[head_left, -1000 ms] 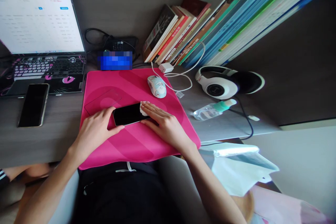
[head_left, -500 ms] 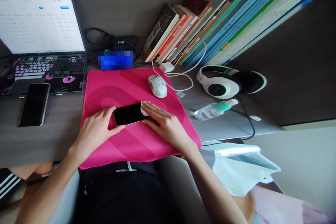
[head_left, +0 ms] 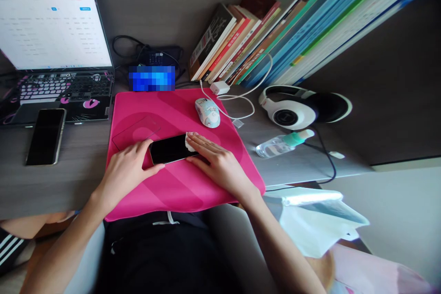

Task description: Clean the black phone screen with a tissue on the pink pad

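Observation:
A black smartphone (head_left: 168, 149) lies flat, screen up, on the pink desk mat (head_left: 172, 110). My left hand (head_left: 128, 166) grips its left end, with the thumb along the near edge and the fingers at the far edge. Under the fingers of my right hand (head_left: 218, 164), a white tissue (head_left: 189, 142) is pressed onto the right part of the screen; that hand hides the phone's right end. A thin clear rectangular sheet (head_left: 136, 131) rests on the mat beyond my left hand.
Around the mat are a patterned mouse (head_left: 207, 113), a spray bottle (head_left: 280, 144), headphones (head_left: 292, 108) and a white charger (head_left: 219, 87) with its cable. At left stand a laptop (head_left: 58, 96) and another phone (head_left: 46, 137). Books (head_left: 248, 36) lean behind.

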Motion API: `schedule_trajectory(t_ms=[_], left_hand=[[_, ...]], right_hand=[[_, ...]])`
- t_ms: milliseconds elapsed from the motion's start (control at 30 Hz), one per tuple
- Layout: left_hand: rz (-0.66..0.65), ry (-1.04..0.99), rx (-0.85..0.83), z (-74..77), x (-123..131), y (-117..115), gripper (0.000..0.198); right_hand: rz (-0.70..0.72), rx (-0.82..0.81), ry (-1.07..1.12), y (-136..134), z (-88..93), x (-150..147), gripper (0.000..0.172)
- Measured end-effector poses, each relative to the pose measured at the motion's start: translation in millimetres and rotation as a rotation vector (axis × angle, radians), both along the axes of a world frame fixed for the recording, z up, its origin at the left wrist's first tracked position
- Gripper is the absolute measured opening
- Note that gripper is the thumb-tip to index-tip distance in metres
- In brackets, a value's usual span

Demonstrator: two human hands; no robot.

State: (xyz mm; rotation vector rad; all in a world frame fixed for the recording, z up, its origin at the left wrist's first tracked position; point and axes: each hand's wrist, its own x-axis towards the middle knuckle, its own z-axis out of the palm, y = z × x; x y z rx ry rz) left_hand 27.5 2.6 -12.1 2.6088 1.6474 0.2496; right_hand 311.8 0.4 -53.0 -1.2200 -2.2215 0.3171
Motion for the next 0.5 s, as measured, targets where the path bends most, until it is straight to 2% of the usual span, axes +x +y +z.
schedule_trajectory(t_ms=[500], left_hand=[[-0.005, -0.019, -0.017, -1.8, -1.4, 0.1, 0.067]], right_hand=[[-0.002, 0.020, 0.005, -1.1, 2.7, -1.0, 0.055]])
